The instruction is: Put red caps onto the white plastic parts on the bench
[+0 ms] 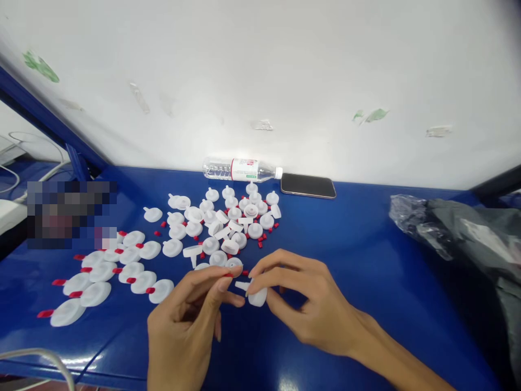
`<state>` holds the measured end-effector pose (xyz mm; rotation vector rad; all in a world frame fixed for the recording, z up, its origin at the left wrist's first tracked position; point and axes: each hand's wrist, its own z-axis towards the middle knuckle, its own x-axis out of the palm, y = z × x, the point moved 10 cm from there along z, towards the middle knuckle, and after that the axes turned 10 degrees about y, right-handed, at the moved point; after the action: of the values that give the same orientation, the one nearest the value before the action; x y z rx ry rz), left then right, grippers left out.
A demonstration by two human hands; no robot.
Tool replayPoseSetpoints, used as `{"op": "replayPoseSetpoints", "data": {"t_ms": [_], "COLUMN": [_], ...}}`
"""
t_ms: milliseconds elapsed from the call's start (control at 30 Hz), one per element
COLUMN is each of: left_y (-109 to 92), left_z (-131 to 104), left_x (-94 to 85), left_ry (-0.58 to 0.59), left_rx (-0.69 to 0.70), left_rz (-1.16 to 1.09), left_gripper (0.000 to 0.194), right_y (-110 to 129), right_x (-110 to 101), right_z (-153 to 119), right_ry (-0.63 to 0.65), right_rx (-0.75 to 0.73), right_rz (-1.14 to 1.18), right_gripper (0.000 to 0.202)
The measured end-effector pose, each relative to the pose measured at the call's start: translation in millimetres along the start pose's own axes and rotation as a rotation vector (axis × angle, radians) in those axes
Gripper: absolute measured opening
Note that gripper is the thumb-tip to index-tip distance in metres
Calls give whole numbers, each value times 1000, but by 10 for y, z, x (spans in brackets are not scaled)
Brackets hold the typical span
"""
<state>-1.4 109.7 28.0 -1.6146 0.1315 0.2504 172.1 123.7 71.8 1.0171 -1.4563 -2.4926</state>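
Observation:
Between the thumb and fingers of my right hand (301, 301) is a white plastic nozzle cap (258, 297), its narrow spout pointing left. My left hand (191, 315) pinches a small red tip cap (228, 275) close to that spout; the two pieces look apart. Beyond my hands lies a loose pile of white nozzle caps (255, 231) with bare spouts, some upright and some on their sides. Small red tip caps (260, 244) are scattered among them. To the left, white nozzle caps with red tips on their spouts (95, 294) lie in slanting rows.
A clear plastic bottle (246, 169) lies against the white wall, beside a dark phone (308, 185). Grey fabric and clear plastic wrap (411, 214) sit at the right. A pale cable (36, 353) curves across the near left corner of the blue tabletop (350, 239).

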Motion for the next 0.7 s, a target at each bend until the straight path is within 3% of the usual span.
{"op": "replayPoseSetpoints", "data": {"t_ms": [200, 433, 700], "left_y": [64, 55, -16], "left_z": [6, 10, -20], "left_x": [122, 24, 83], "left_ry": [111, 34, 57], "left_rx": [-38, -39, 17], "left_rz": [-64, -62, -23], "left_gripper": [25, 23, 14], "right_y": [15, -1, -42], "right_x": [10, -36, -34], "right_z": [-10, -18, -35], "right_ry": [-44, -79, -101], "right_rx": [-50, -31, -51], "right_rz": [-23, -35, 21], "right_gripper": [30, 34, 34]}}
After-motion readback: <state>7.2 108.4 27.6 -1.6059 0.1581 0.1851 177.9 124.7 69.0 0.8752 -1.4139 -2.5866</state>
